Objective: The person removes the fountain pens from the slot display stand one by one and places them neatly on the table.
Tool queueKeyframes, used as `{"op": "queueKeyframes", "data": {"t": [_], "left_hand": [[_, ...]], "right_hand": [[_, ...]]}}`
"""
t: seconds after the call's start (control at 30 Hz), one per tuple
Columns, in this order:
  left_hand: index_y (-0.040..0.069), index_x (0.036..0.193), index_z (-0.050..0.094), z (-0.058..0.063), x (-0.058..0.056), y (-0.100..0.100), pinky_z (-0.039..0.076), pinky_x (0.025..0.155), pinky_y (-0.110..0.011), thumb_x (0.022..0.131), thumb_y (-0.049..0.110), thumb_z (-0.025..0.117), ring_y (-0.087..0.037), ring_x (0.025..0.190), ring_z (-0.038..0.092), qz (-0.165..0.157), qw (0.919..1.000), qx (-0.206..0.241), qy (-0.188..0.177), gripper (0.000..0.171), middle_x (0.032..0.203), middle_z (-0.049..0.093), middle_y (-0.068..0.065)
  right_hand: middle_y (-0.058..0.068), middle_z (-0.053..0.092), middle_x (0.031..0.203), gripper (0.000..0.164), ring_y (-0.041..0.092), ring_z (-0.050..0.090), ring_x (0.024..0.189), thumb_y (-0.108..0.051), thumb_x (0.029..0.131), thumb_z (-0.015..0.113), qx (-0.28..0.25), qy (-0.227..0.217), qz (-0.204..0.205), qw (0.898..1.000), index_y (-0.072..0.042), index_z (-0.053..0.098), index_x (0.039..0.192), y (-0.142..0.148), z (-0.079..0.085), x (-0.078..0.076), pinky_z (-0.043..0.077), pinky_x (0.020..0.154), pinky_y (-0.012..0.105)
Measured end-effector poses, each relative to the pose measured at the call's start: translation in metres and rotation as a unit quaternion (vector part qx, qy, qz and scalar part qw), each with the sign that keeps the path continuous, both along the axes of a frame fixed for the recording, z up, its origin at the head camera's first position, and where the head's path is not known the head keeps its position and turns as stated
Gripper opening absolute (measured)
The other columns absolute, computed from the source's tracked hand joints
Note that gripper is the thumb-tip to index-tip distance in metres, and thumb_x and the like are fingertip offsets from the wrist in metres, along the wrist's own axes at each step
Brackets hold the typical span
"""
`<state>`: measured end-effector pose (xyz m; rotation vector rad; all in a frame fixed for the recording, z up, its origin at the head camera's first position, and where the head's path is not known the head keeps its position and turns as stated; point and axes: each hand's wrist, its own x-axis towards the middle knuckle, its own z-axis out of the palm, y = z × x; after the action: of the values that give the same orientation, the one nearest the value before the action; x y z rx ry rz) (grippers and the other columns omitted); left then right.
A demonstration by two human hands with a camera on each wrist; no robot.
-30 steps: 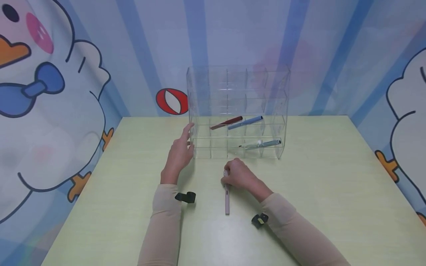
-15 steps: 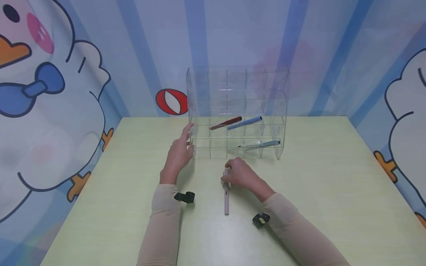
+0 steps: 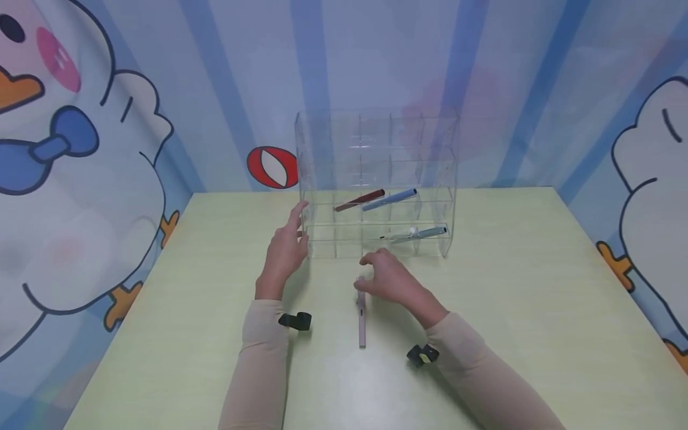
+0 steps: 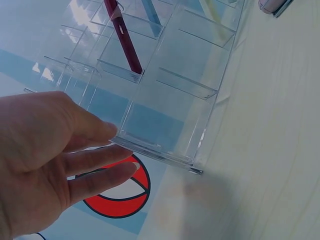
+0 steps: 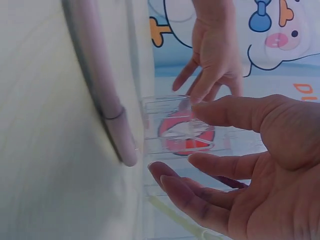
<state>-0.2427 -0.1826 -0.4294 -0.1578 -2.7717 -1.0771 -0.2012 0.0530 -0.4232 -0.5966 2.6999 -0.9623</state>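
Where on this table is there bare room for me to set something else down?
A wide free patch is on the table, between the clear acrylic organizer, the right sleeve and the table's right edge. Another lies left of the left sleeve. It's crowded mid-table: the light purple pen, right hand by its far end, left hand at the organizer's side.

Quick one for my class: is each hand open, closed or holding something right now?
Left hand: open, at the left side of the clear rack.
Right hand: open, holding nothing, near the lilac pen.
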Motion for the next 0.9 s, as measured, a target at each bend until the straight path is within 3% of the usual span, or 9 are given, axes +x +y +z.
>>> {"op": "queueKeyframes", "data": {"t": [0.1, 0.33, 0.57, 0.9], "left_hand": [[0.026, 0.157, 0.025, -0.001, 0.000, 0.000, 0.056, 0.083, -0.048, 0.098, 0.004, 0.059, -0.036, 0.116, 0.064, 0.004, 1.0000, -0.005, 0.002, 0.071, 0.145, 0.052, -0.019], [0.025, 0.157, 0.025, -0.002, -0.001, 0.000, 0.057, 0.077, -0.048, 0.099, 0.005, 0.060, -0.037, 0.114, 0.065, 0.008, 0.9998, -0.015, 0.010, 0.071, 0.143, 0.054, -0.019], [0.026, 0.156, 0.026, -0.002, -0.002, 0.000, 0.057, 0.079, -0.048, 0.099, 0.004, 0.060, -0.036, 0.114, 0.065, 0.006, 0.9999, -0.012, 0.011, 0.070, 0.144, 0.053, -0.019], [0.029, 0.156, 0.024, -0.003, -0.002, 0.000, 0.057, 0.077, -0.047, 0.099, 0.005, 0.059, -0.036, 0.115, 0.064, 0.007, 0.9999, -0.013, 0.003, 0.071, 0.145, 0.053, -0.018]], "right_hand": [[0.025, 0.057, 0.126, 0.049, 0.032, 0.058, 0.106, -0.018, 0.087, 0.072, -0.004, 0.002, 0.003, 1.000, 0.009, 0.062, 0.126, 0.002, 0.008, 0.003, 0.050, 0.088, 0.044], [0.024, 0.057, 0.132, 0.048, 0.022, 0.067, 0.088, -0.015, 0.088, 0.073, -0.033, 0.010, -0.005, 0.999, 0.007, 0.060, 0.129, 0.010, 0.025, 0.006, 0.054, 0.075, 0.037], [0.026, 0.051, 0.132, 0.046, 0.028, 0.069, 0.093, -0.012, 0.091, 0.070, -0.078, -0.001, -0.028, 0.997, 0.007, 0.059, 0.131, 0.019, 0.034, 0.004, 0.057, 0.071, 0.034], [0.025, 0.053, 0.130, 0.043, 0.029, 0.069, 0.094, -0.012, 0.091, 0.069, -0.105, 0.040, -0.079, 0.991, 0.006, 0.060, 0.129, 0.027, 0.036, -0.003, 0.057, 0.070, 0.035]]}}
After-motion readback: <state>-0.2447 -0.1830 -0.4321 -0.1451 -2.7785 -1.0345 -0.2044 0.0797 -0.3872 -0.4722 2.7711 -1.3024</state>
